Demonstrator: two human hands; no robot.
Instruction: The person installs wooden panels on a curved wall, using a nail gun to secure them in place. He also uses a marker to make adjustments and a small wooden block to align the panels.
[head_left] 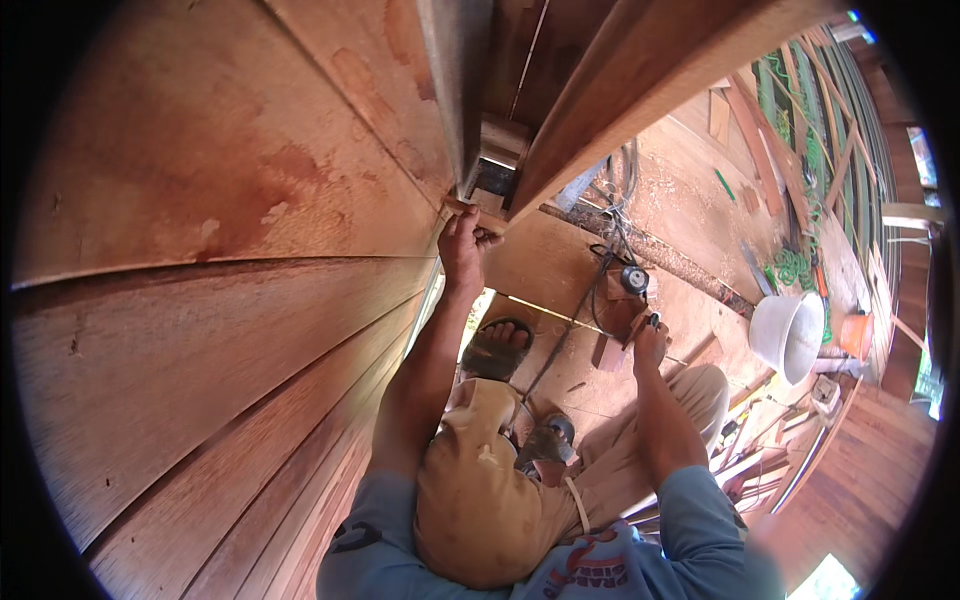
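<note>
Wooden planks (200, 345) rise beside the left hand (463, 250), whose fingers pinch a short wood strip (490, 221), likely light, stiff and best held mid-length, its long axis running crosswise from planks toward beam (620, 95), while the right hand (650, 345), near a wood block (608, 353), has a hold I cannot tell

Carpentry site: plank walls (200, 330), sawdust-flecked floor (685, 165), wood offcuts (719, 117).

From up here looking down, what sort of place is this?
Probably a wooden building being built or repaired, or a carpentry work area: a plank wall rises on the left, pale sawdust or shavings dot the floor, and loose timber planks lie on the right.
</note>
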